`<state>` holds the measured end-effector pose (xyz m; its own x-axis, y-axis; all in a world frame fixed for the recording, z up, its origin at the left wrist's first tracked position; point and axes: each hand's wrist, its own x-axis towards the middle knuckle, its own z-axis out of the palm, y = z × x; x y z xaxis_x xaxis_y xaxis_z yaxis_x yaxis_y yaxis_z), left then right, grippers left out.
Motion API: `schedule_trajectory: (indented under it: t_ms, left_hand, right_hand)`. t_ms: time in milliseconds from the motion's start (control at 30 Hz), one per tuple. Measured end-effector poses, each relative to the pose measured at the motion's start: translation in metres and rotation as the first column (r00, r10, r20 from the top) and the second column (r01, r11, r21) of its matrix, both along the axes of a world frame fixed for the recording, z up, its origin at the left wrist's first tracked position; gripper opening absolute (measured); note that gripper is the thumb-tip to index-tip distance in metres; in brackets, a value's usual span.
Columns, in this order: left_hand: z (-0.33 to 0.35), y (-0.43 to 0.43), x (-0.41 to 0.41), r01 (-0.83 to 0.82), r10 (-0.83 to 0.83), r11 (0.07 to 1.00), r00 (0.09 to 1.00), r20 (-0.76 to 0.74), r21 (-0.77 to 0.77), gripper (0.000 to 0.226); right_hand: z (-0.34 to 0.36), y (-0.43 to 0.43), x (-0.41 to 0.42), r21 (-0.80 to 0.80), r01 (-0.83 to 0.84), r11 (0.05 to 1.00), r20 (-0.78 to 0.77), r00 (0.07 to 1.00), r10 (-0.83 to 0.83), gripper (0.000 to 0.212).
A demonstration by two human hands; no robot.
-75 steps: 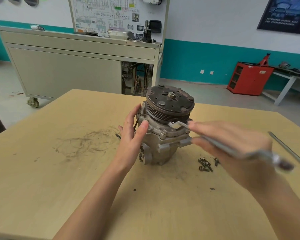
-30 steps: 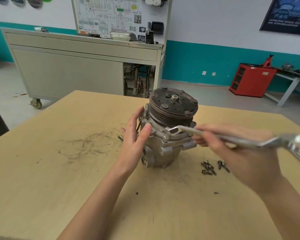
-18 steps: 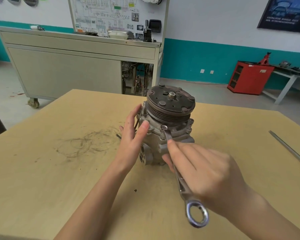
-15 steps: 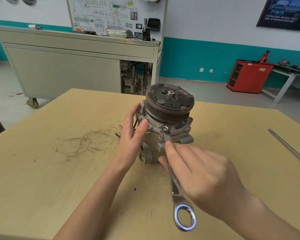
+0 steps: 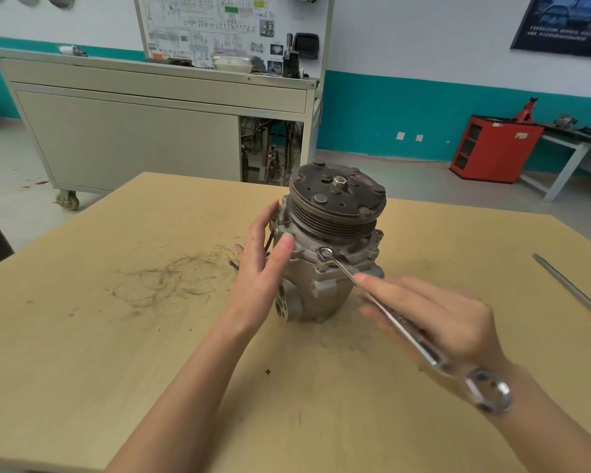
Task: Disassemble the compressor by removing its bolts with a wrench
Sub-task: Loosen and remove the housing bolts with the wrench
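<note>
A grey metal compressor (image 5: 325,268) stands upright on the wooden table (image 5: 116,336), its dark pulley plate facing up. My left hand (image 5: 263,264) presses flat against the compressor's left side, fingers straight. My right hand (image 5: 434,319) grips the shaft of a silver wrench (image 5: 400,329). The wrench's small ring end sits over a bolt (image 5: 325,252) on the front flange, below the pulley. Its large ring end sticks out toward me, past my right wrist. The loose bolts seen earlier are hidden behind my right hand.
A long screwdriver (image 5: 574,291) lies near the table's right edge. Dark scuff marks cover the tabletop left of the compressor. Beyond the table stand a grey wheeled cabinet (image 5: 144,131) and a red box (image 5: 492,148) on the floor.
My right hand has swung the wrench handle from pointing straight at me round to the right, with the ring end staying on the front flange bolt. My left hand has kept its place.
</note>
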<state>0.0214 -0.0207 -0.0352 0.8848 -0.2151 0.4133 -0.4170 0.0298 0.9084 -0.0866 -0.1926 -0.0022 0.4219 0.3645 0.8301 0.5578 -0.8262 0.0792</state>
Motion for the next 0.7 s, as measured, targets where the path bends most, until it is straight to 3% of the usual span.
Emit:
schedule_trajectory:
  t_ms: [67,133,167,233,333,433,500,600,700]
  left_hand:
    - [0.001,0.0,-0.001,0.0,0.0,1.0,1.0,-0.007,0.007,0.074]
    - [0.001,0.001,-0.001,-0.004,0.004,1.0,1.0,-0.012,0.012,0.077]
    - [0.002,0.0,-0.001,-0.005,0.005,1.0,1.0,-0.016,0.015,0.078]
    - [0.001,0.001,-0.002,-0.004,0.004,1.0,1.0,-0.017,0.019,0.076]
    - [0.002,0.001,-0.002,0.002,-0.002,1.0,1.0,-0.014,0.022,0.077]
    - [0.002,0.001,-0.002,0.0,0.001,0.999,1.0,-0.009,0.033,0.075]
    - [0.002,0.001,-0.001,0.0,0.0,0.999,1.0,-0.014,0.037,0.077]
    - [0.001,0.001,-0.001,0.002,-0.002,0.999,1.0,-0.013,0.04,0.072]
    - [0.001,0.001,-0.001,0.001,-0.001,0.999,1.0,-0.006,0.038,0.067]
  right_hand:
    - [0.001,-0.013,0.006,0.354,-0.169,0.92,-0.246,0.932,0.266,0.02]
    - [0.009,-0.026,0.018,0.759,-0.153,0.633,-0.374,0.694,0.616,0.027]
    - [0.012,-0.033,0.028,0.86,-0.086,0.503,-0.372,0.57,0.733,0.031]
    - [0.017,-0.044,0.048,0.926,0.032,0.376,-0.357,0.395,0.846,0.03]
    - [0.02,-0.052,0.068,0.937,0.132,0.323,-0.347,0.271,0.898,0.026]
    - [0.025,-0.056,0.071,0.925,0.115,0.362,-0.379,0.268,0.886,0.028]
    - [0.031,-0.054,0.064,0.919,0.079,0.386,-0.391,0.312,0.866,0.031]
    - [0.038,-0.04,0.04,0.883,-0.015,0.468,-0.388,0.537,0.749,0.032]
    - [0.04,-0.015,0.008,0.72,-0.14,0.68,-0.336,0.787,0.518,0.02]
